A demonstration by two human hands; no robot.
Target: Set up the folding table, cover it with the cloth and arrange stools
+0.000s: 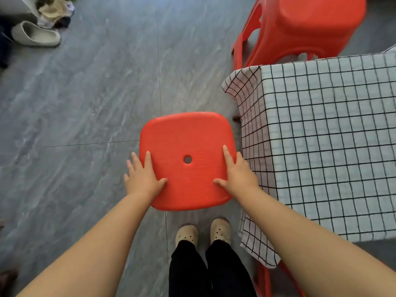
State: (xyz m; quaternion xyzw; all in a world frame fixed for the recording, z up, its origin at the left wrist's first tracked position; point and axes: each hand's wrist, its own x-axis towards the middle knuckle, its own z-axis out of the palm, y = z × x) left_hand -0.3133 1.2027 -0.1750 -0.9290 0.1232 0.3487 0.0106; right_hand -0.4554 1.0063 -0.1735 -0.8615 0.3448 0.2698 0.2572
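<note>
A red plastic stool (186,138) with a round hole in its seat stands in front of me, just left of the table. My left hand (142,176) lies on the seat's left edge with fingers spread over the side. On the seat's right edge rests my right hand (237,174), thumb on top. The table stands at the right under a white cloth with a black grid (327,136), which hangs down over its left side. A second red stool (300,28) stands behind the table's far corner. A third red stool's leg (264,281) shows under the cloth at the bottom.
Grey tiled floor (96,103) spreads out to the left. A grey slipper (36,35) and a heap of cloths (55,11) lie at the top left. My feet in beige clogs (203,232) stand just behind the stool.
</note>
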